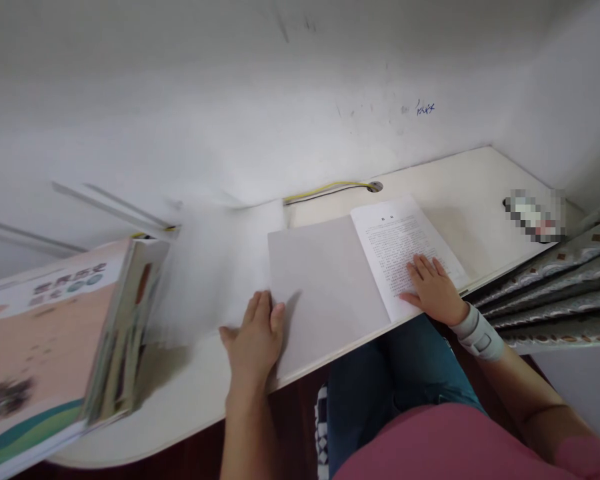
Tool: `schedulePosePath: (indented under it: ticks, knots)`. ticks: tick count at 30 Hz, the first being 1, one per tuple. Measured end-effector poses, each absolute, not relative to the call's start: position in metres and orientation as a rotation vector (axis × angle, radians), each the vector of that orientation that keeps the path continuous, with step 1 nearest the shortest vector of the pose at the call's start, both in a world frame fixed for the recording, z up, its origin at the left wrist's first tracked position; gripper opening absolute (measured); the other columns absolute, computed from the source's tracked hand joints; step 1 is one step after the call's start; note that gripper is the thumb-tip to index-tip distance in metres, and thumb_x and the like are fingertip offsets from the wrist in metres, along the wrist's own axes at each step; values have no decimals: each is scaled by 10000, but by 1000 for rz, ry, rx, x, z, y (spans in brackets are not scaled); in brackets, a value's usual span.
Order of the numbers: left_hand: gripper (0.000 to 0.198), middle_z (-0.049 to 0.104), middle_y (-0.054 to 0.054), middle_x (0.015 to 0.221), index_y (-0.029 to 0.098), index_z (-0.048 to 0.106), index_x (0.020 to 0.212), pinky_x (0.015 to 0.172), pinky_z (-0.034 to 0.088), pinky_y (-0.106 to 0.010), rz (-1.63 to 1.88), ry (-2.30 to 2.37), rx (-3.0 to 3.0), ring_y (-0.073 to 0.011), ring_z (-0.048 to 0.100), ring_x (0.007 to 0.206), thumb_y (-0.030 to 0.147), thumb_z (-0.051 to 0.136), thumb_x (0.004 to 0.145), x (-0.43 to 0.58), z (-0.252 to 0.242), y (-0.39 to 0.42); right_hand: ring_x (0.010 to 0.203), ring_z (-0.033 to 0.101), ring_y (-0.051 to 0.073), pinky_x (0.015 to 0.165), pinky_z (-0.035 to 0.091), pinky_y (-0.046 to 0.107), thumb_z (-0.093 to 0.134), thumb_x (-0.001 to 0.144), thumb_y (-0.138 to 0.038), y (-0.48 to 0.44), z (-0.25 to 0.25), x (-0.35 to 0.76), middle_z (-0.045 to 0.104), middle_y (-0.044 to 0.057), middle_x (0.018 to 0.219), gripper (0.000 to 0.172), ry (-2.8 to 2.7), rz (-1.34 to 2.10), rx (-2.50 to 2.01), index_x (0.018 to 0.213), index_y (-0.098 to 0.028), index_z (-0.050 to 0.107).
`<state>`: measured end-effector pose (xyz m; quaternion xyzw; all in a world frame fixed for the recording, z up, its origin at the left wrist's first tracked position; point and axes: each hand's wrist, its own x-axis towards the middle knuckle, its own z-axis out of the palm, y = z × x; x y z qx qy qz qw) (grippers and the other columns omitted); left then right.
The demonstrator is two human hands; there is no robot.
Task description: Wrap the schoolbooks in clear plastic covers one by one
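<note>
A book [325, 293] lies open on the white desk, with a plain grey side on the left and a page of printed text [395, 250] on the right. My right hand [433, 288] rests flat on the lower part of that page, fingers stretched out. By the left edge of the grey side is my left hand [255, 337], its fingers apart and nothing visibly held. Whether it touches the book I cannot tell. Beyond its fingertips, white sheets [210, 267] are smeared by motion.
At the left edge stands a stack of books [45, 333] with a pink cover on top. A yellow cable [330, 185] enters a round hole [375, 187] by the wall. A pixelated item [534, 215] lies at right, near a patterned curtain [560, 273]. The desk's front edge borders my lap.
</note>
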<state>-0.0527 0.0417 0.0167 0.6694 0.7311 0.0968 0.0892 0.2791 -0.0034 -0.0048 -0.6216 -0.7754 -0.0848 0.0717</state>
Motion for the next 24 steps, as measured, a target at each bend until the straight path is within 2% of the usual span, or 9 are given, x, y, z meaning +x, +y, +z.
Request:
schedulePosePath:
  ticks: [9, 20, 24]
  knots:
    - [569, 378, -188, 1479, 107, 420, 1399, 1081, 156, -675, 279, 2176, 2005, -325, 368, 1354, 381, 194, 955, -53, 16, 42, 1329, 387, 372, 1096, 237, 580, 420, 905, -548, -3, 0, 280, 490, 252, 1373, 653, -2324, -267, -1888, 1308, -44, 520]
    - [541, 379, -186, 1479, 91, 426, 1390, 1090, 155, -656, 263, 2181, 2022, -297, 350, 1368, 346, 210, 964, -55, 13, 44, 1358, 345, 359, 1102, 229, 577, 350, 925, -557, 2, -5, 288, 446, 246, 1413, 703, -2329, -222, -1851, 1347, -6, 465]
    - [522, 416, -174, 1460, 112, 463, 1368, 1092, 169, -648, 331, 2191, 2005, -298, 391, 1343, 336, 213, 968, -57, 10, 44, 1382, 313, 325, 1126, 218, 538, 321, 932, -562, 0, 2, 284, 447, 210, 1426, 688, -2396, -207, -1746, 1349, -38, 477]
